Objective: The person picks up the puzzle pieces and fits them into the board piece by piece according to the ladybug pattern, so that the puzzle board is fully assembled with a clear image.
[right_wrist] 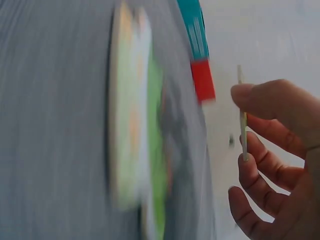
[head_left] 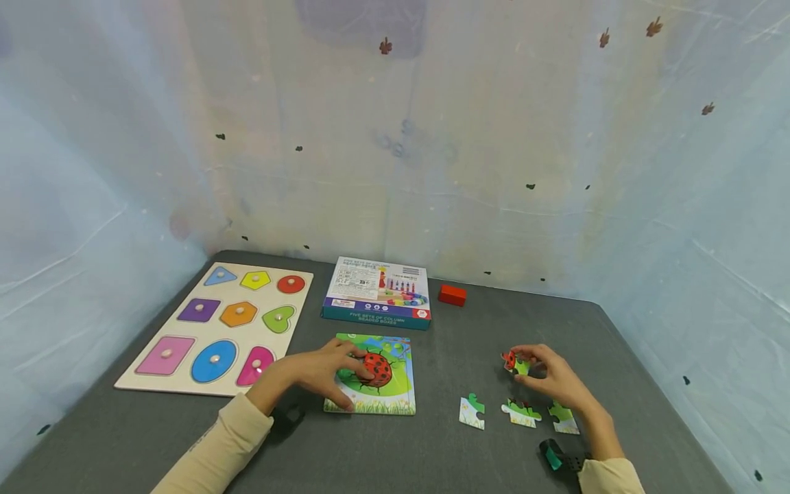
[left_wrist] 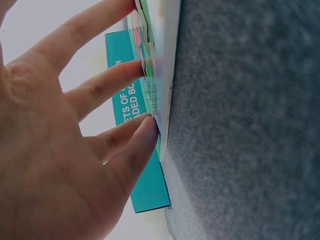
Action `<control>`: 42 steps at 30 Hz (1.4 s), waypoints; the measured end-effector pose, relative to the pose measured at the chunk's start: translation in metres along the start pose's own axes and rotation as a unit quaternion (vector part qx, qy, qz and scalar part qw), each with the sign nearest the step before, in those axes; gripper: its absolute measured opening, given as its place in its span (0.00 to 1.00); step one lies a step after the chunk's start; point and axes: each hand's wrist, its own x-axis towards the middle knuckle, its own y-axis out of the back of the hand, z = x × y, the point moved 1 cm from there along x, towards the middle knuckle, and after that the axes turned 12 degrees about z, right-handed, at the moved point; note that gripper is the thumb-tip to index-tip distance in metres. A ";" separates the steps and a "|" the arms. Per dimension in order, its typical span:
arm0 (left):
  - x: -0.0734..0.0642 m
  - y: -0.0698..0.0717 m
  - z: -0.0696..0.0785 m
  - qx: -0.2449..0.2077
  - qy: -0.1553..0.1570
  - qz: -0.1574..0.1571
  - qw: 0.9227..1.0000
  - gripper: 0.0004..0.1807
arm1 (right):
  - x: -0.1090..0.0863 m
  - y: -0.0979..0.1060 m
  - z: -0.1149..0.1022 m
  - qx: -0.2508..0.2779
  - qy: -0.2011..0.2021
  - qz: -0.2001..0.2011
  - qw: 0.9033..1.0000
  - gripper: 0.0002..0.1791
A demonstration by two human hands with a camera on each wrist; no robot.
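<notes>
Left hand (head_left: 322, 369) spread on ladybug puzzle (head_left: 391, 387), right hand (head_left: 557, 379) pinching a piece (head_left: 522, 368), box (head_left: 378, 312) (lettered "FIVE SETS OF COLUMN BEADED BOXES")

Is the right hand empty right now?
No, the right hand pinches a small puzzle piece between its thumb and fingers.

Head camera is looking forward and down from above, taking in the bench (head_left: 432, 453). Wrist cameras are facing past left fingers (left_wrist: 102, 86) and right fingers (right_wrist: 261, 186) at close range, scene turned sideways; both are sharing the teal-sided box (head_left: 376, 291) with the head view.
</notes>
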 end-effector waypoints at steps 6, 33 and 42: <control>0.000 -0.002 0.002 0.000 -0.007 0.002 1.000 0.29 | 0.026 -0.023 -0.038 0.041 0.070 -0.014 0.997 0.26; 0.003 -0.005 0.013 0.061 0.002 0.015 0.998 0.39 | 0.068 -0.118 -0.126 0.040 0.152 -0.186 0.970 0.24; 0.003 -0.008 0.015 0.076 0.020 0.011 0.997 0.44 | 0.071 -0.125 -0.133 0.025 0.159 -0.205 0.966 0.22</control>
